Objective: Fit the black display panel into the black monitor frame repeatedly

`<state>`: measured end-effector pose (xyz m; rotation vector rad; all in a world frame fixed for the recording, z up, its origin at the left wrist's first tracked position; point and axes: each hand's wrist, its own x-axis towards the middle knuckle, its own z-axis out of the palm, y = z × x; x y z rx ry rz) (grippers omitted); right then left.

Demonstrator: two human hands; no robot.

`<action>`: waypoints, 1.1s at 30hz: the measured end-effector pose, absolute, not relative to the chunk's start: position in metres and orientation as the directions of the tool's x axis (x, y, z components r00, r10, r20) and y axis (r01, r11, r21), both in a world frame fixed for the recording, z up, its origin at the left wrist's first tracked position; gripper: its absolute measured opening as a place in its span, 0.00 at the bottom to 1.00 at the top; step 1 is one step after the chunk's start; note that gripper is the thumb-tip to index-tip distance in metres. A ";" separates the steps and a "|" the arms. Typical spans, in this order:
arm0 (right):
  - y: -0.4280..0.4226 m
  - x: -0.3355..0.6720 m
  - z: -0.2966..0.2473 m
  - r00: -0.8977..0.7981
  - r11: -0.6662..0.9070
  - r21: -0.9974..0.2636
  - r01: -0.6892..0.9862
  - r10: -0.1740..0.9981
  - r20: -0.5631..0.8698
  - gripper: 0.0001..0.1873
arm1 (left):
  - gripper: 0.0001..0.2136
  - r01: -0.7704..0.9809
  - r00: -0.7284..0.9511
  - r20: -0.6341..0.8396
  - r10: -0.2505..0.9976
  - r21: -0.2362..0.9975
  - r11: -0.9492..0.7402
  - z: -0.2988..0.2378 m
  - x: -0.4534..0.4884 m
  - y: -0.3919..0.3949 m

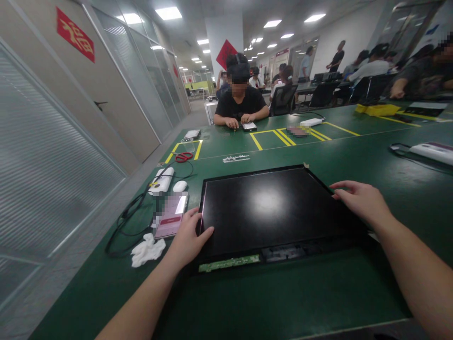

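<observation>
A flat black display panel lies face up in front of me, its glossy face reflecting a ceiling light. A narrow green circuit board runs along the left part of its near edge. My left hand grips the panel's left edge, thumb over the face and fingers along the outer side. At the opposite edge my right hand is closed on the frame, with the fingertips curled at its rim. What the fingers do beneath the rim is hidden.
Left of the panel are a phone, crumpled white tissue, a white mouse, a white power bank with black cables, and red-handled scissors. Across the green table a person handles a small device. Another white device lies right.
</observation>
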<state>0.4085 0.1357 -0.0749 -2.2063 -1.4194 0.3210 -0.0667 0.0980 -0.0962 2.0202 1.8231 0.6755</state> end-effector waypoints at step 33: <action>0.139 0.411 -0.073 0.444 -0.367 -0.512 0.777 0.896 0.030 0.18 | 0.26 0.901 0.198 0.132 0.971 0.365 -0.233 -0.095 -0.059 0.089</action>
